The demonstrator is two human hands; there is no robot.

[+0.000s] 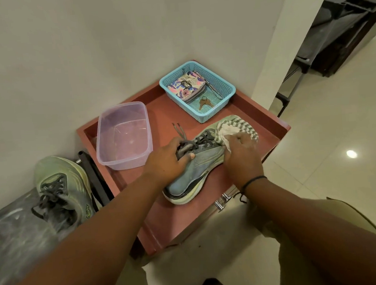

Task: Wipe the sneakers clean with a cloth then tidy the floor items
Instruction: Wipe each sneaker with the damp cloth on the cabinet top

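One sneaker (pixel 198 170) lies on its side on the red-brown tabletop (pixel 173 220), heel toward the front edge and toe toward the right edge. The left hand (pixel 168 162) grips it at the tongue and laces, fingers curled over the lace area and thumb pressed against the side of the upper. The right hand (pixel 241 149) is clenched around a striped grey-and-white cloth (pixel 242 125), which is bunched under the fingers and spread over the toe of the shoe, in contact with it. A dark band (pixel 253 180) sits on the right wrist. A second sneaker (pixel 62 192), green with dark laces, rests on a lower grey surface off the left edge of the tabletop, well apart from both hands. An empty-looking clear plastic tub (pixel 123 136) stands near the back left corner. A blue mesh basket (pixel 220 83) occupies the back right corner, holding a floral-patterned pouch (pixel 187 86) and keys (pixel 205 102). No brand mark or writing on either shoe is legible.
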